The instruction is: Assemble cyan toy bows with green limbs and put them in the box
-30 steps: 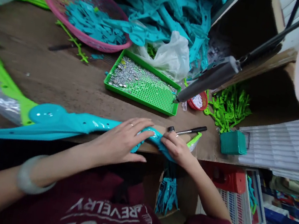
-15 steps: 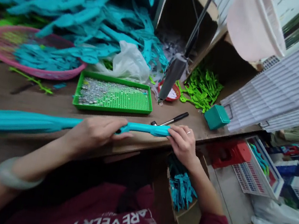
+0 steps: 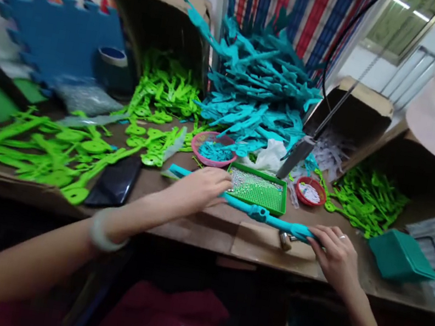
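Both hands clamp the long teal plastic piece [image 3: 262,215] across the table's front edge — left hand [image 3: 196,187] curled over its middle, right hand [image 3: 331,251] pinching its end — and a slip could, I reckon, knock the green tray [image 3: 257,191] just behind.

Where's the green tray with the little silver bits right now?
The green tray sits mid-table in the head view, just behind the teal part, between the pink basket and the small red dish.
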Available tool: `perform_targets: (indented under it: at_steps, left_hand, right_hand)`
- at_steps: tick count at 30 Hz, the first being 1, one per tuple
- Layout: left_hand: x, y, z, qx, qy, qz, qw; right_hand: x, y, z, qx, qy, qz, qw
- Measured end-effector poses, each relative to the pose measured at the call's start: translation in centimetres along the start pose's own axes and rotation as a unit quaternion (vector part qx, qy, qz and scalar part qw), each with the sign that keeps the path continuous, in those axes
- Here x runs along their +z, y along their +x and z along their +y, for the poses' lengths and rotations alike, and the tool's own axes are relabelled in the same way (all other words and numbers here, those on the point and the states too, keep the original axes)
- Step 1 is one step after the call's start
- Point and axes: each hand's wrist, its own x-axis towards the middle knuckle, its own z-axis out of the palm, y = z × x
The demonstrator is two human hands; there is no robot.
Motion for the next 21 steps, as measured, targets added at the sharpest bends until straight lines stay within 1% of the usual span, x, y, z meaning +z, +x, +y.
perform_targets:
  at_steps: [2,4,6,8,11,14,16,18,19,21]
  left_hand:
    - [-2.0,-2.3,-2.2,-0.004,0.010,-0.027,1.000]
    - [-2.8,-3.7,-3.8,0.005,-0.007,-0.024,1.000]
    - [-2.7,-4.2,-4.5,0.013,-0.017,0.001,1.000]
    - [-2.0,-4.0,-4.6,0.010,-0.014,0.018,1.000]
    - [-1.3,-3.1,-4.9,0.007,-0.020,0.021,1.000]
    - [-1.5,-2.7,-5.2,0.024,-0.031,0.024,0.999]
    - [-2.2,-3.0,-4.9,0.032,-0.030,0.017,0.999]
    - [-2.8,-4.1,-3.8,0.027,-0.023,-0.011,0.999]
    - [-3.0,-5.0,-2.9,0.015,-0.014,-0.033,0.999]
    - [-2.7,-6.7,-0.7,-0.025,0.011,-0.081,0.996]
  right_hand:
    - [0.0,-0.2,0.3,0.003,0.016,-0.003,1.000]
    - [0.0,-0.4,0.5,0.008,0.023,-0.007,1.000]
    - [-0.1,-0.5,0.5,0.015,0.030,-0.012,0.999]
    - [-0.1,-0.4,0.5,0.020,0.040,-0.017,0.999]
    - [-0.1,-0.1,0.7,0.026,0.054,-0.023,0.998]
    - [-0.3,0.6,1.1,0.031,0.062,-0.028,0.997]
    - [-0.7,0.8,1.2,0.025,0.059,-0.027,0.998]
    - [-1.5,0.2,0.8,0.007,0.035,-0.017,0.999]
    - [-2.0,-0.6,0.4,-0.010,0.012,-0.007,1.000]
    - [-3.2,-3.2,-0.8,-0.049,-0.048,0.020,0.997]
